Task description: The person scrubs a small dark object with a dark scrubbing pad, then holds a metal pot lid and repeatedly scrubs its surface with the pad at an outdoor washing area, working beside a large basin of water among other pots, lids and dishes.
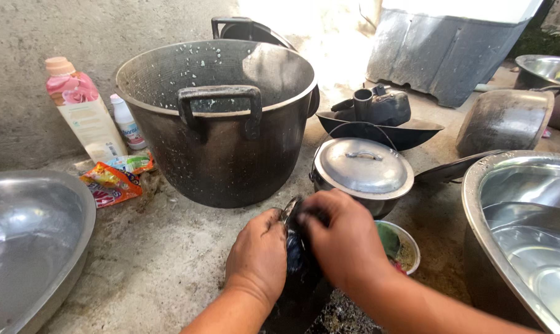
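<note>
Fingers of both hands clasp the blackened utensil between them.

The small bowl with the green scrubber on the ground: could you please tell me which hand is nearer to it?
Right. The right hand is just left of the small bowl, almost touching; the left hand lies farther left.

Count: 2 hands (left hand, right hand). 1 big black pot. 1 lidded pot. 3 steel basins. 2 bottles: pink-topped bottle, small white bottle. 2 sachets. 1 wok. 1 small bowl.
</note>
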